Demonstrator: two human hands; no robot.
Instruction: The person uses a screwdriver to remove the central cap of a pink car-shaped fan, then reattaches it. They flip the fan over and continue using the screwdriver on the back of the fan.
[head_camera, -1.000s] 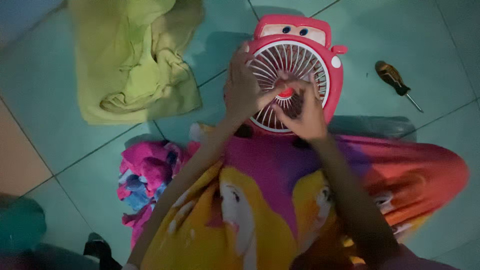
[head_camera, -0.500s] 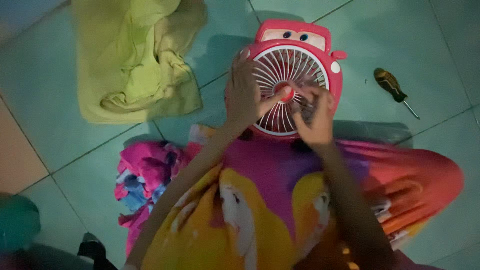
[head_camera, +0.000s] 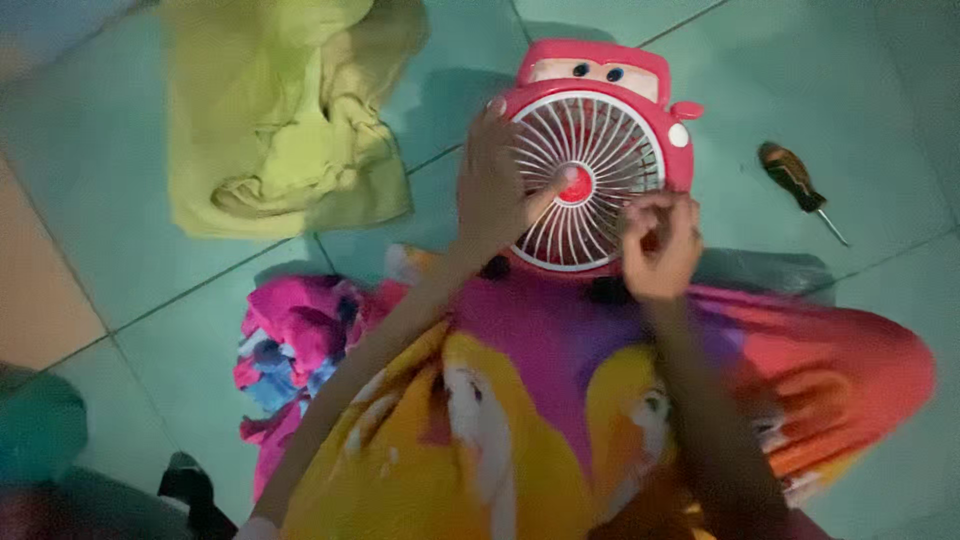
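Left hand (head_camera: 497, 185) open on the pink fan (head_camera: 592, 160) – right hand (head_camera: 658, 245) curled shut, its grip hidden

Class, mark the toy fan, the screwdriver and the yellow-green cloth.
toy fan (head_camera: 600, 75): head view, on its pink top edge.
screwdriver (head_camera: 788, 172): head view, on its brown handle.
yellow-green cloth (head_camera: 285, 110): head view, on its crumpled middle.

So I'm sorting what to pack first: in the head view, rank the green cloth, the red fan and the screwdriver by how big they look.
1. Green cloth, crumpled on the floor, looks largest.
2. Red fan, held by the left hand and right hand, looks somewhat smaller.
3. Screwdriver is clearly smallest.
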